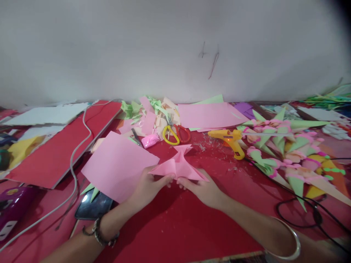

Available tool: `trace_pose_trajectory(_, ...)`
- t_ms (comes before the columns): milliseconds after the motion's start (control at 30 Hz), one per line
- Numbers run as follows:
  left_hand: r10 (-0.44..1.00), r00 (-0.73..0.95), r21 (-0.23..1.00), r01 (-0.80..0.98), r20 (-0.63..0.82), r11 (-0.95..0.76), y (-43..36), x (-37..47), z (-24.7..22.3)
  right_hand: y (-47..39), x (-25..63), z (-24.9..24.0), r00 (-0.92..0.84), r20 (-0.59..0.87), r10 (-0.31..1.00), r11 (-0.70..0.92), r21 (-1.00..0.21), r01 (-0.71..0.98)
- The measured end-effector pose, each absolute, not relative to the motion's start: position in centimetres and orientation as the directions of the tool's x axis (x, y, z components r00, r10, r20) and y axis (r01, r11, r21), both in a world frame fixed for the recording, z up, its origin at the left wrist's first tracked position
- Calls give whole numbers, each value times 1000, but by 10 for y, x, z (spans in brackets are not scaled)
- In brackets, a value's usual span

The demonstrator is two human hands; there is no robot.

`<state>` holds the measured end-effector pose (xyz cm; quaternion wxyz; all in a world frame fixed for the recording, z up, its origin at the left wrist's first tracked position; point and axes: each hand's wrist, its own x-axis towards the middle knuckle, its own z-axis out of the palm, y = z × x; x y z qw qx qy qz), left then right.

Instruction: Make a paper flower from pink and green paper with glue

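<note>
A folded pink paper point(179, 166) with pointed side flaps is held above the red table surface point(170, 233). My left hand point(149, 186) pinches its lower left edge between thumb and fingers. On the lower right edge, my right hand point(204, 190) grips the same paper, thumb on top. The two thumbs are close together at the middle of the near edge. The fingers beneath the paper are partly hidden. A flat pink sheet point(115, 164) lies beside my left hand, partly over a dark phone point(94, 206).
Yellow- and red-handled scissors point(171, 135) lie beyond the folded paper, near paper scraps point(148, 113). A yellow glue gun point(229, 140) rests to the right, with its black cord near paper flowers point(282, 138). A white cable point(72, 160) crosses the left side.
</note>
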<state>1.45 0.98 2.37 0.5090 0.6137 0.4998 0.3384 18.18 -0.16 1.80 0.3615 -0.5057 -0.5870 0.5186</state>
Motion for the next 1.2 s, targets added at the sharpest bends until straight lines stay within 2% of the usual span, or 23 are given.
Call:
trace_pose_trajectory(167,913,407,967,218,36,-136,8,15,21,0,183,13,-385,-31,922,67,-969,239)
trace_pose_trajectory(467,870,489,972,166,65,-165,2,16,25,1,186,15,-387,-49,921,29,-981,194)
trace_pose_trajectory(567,880,469,942,253,79,-219,1,16,23,1,187,13,-421,-56,905,58,-966,254)
trace_pose_trajectory(633,894,441,913,328,78,-241,1,18,21,1,187,10,-454,-26,890,133,-940,313)
trace_pose_trajectory(833,934,354,898,394,48,-196,1,22,25,2,189,9,-554,95,827,351,-856,378)
trace_pose_trajectory(1033,929,370,911,377,16,-166,0,22,25,2,190,9,-537,107,837,380,-819,429)
trace_pose_trajectory(1200,910,415,920,349,20,-179,-2,23,23,0,190,7,-521,57,852,364,-779,510)
